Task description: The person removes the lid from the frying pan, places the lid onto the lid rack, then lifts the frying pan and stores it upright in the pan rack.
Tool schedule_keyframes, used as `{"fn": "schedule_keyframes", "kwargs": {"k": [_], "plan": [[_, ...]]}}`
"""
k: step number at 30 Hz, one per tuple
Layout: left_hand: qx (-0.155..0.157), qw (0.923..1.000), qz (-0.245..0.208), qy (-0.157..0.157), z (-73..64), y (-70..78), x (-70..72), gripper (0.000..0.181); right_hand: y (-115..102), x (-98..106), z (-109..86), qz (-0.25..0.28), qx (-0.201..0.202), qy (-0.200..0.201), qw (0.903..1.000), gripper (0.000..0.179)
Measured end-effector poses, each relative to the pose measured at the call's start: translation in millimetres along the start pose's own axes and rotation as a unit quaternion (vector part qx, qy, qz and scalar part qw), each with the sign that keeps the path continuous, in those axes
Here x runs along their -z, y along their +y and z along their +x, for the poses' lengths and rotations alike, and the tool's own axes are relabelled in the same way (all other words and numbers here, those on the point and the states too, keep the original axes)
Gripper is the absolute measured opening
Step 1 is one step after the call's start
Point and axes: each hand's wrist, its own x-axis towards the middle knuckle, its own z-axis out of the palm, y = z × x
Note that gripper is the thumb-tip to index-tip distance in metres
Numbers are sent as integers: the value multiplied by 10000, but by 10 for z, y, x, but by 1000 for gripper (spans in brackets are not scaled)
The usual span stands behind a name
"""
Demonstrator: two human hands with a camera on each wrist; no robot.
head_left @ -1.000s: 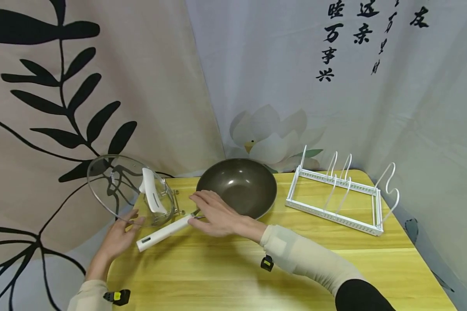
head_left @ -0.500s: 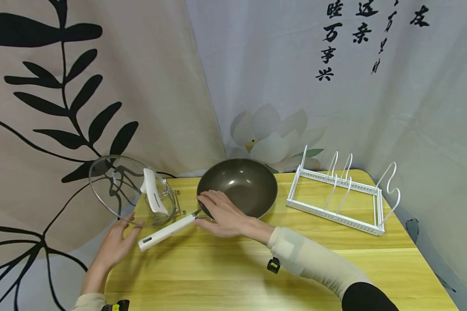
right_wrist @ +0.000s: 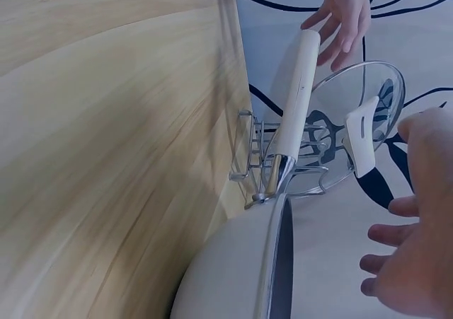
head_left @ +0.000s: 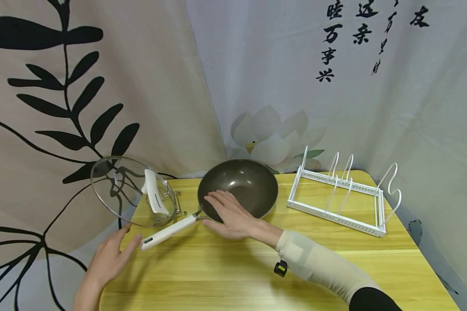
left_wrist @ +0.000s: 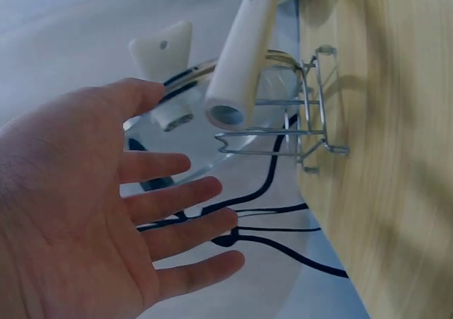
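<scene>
A glass lid [head_left: 134, 194] with a white handle [head_left: 155, 196] stands tilted in a small metal wire rack [left_wrist: 322, 100] at the table's left edge. My left hand [head_left: 108, 259] is just in front of the lid, fingers spread and holding nothing. In the left wrist view its palm [left_wrist: 74, 206] shows, with the lid behind the fingers. A dark-lined wok [head_left: 243, 185] rests at the back middle, its white handle [head_left: 169, 233] pointing toward my left hand. Over the wok's near rim hovers my right hand [head_left: 233, 216], fingers loosely extended; the right wrist view shows it apart from the wok [right_wrist: 233, 269].
On the right of the wooden table [head_left: 218, 276] stands a white rack [head_left: 334, 216] with upright wire dividers. A patterned curtain [head_left: 167, 86] hangs close behind the table. The wok's handle passes close in front of the lid.
My left hand has drawn back from the lid's lower rim toward the near side. My right hand has shifted slightly right, from the handle's base to over the wok. Lid and wok stay put.
</scene>
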Motion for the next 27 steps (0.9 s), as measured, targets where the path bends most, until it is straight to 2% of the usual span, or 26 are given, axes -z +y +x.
{"fn": "schedule_keyframes", "kwargs": {"k": [4, 9, 14, 20, 24, 27], "plan": [[36, 10000, 63, 52, -96, 75, 15, 82, 25, 7, -50, -61, -71, 21, 10000, 78], [47, 9995, 176, 261, -184, 177, 39, 81, 64, 26, -125, -88, -142, 48, 9998, 76], [-17, 9974, 319, 646, -232, 283, 50, 76, 111, 64, -197, -180, -169, 154, 9996, 75], [-294, 9908, 474, 1236, -270, 401, 67, 64, 157, 95, -287, -162, -159, 263, 9994, 74], [-343, 9866, 691, 1441, -291, 462, 101, 61, 180, 111, -339, -122, -122, 363, 9992, 72], [-328, 9853, 803, 1470, -303, 522, 130, 62, 186, 136, -375, -129, -178, 364, 9991, 73]]}}
